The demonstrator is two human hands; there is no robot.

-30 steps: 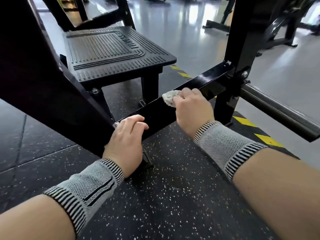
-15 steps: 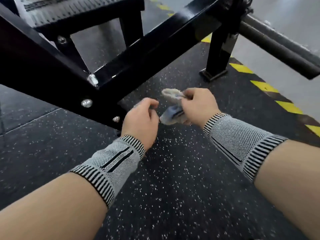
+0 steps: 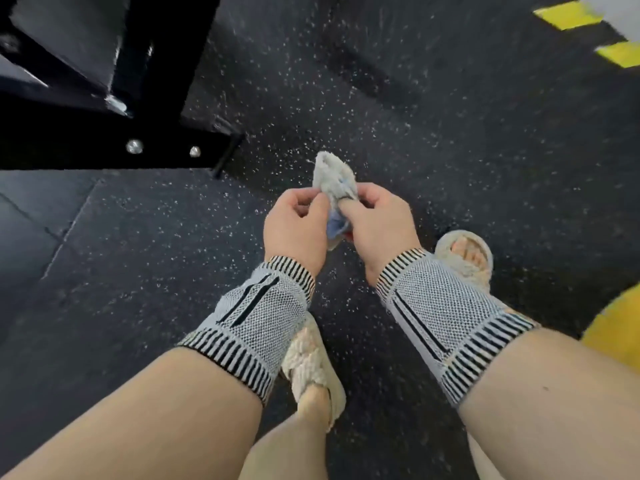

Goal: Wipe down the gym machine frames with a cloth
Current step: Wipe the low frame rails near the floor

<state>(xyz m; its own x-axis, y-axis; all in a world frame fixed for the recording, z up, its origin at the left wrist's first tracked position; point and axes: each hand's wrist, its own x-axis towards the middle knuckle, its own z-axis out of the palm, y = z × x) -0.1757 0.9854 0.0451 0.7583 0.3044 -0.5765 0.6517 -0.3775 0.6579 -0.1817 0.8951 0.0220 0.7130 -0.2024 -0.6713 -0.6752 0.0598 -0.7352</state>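
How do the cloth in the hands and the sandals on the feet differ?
The cloth is held up between the left hand and right hand; the sandals rest on the floor. The cloth is crumpled, with a blue patch; the sandals look plain cream, with thick woven straps. Both are pale and fuzzy against the dark speckled floor.

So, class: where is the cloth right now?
In the head view the cloth sits centre frame, held between the left hand and right hand above the speckled floor, clear of the black machine frame at upper left.
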